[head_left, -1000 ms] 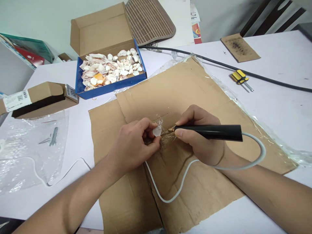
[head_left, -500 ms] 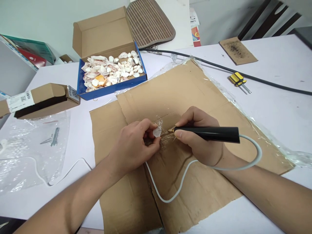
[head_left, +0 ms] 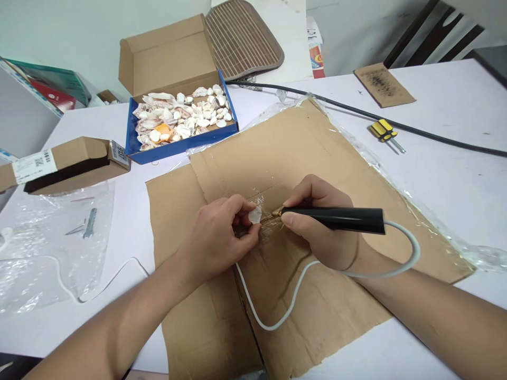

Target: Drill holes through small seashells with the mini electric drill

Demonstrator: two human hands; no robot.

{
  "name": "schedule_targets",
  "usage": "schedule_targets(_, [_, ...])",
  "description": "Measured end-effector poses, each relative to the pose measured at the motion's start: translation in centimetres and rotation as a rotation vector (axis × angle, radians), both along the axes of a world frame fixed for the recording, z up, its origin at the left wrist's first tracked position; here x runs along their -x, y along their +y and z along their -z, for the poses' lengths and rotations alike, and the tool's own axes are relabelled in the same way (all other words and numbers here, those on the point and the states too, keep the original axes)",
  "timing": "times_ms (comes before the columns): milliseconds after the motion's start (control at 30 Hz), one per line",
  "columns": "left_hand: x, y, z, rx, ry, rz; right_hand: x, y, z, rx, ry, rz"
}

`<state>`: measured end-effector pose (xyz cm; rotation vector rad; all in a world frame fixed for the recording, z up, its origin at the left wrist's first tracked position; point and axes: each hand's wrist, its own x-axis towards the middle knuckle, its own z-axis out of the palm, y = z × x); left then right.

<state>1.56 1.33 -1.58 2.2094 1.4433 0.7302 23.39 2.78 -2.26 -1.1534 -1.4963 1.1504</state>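
My left hand (head_left: 224, 235) pinches a small white shell (head_left: 255, 215) between thumb and fingertips, low over the cardboard sheet (head_left: 269, 153). My right hand (head_left: 322, 227) grips a black pen-shaped mini electric drill (head_left: 344, 219) like a pencil, its brass collet toward the shell. From the collet a thin bit reaches left, its end over the shell's face; whether it has gone in I cannot tell. White powder lies on the cardboard beside the shell. The drill's white cord (head_left: 273, 326) loops below both hands.
A blue-edged box (head_left: 182, 150) full of shells stands at the back left. Near it are a brown carton (head_left: 79, 158) and a clear plastic bag (head_left: 47, 253). A black cable (head_left: 352, 109), a yellow-handled screwdriver (head_left: 383, 130) and a stained cardboard piece (head_left: 384, 84) lie at the back right.
The drill in my right hand has shifted slightly left, and its bit reaches further over the shell. My left hand keeps the shell in nearly the same place.
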Motion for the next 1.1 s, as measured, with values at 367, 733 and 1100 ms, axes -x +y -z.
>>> schedule_targets(367, [0.18, 0.01, -0.3, 0.037, -0.002, -0.005, 0.02, -0.06, 0.0, 0.02, 0.018, -0.013])
schedule_targets(733, [0.39, 0.11, -0.39, 0.12, -0.067, -0.014, -0.23, 0.06, 0.47, 0.006, 0.018, -0.04])
schedule_targets(1100, [0.42, 0.19, -0.38, 0.157, -0.079, -0.033, -0.35, 0.05, 0.41, 0.009, 0.0, -0.046])
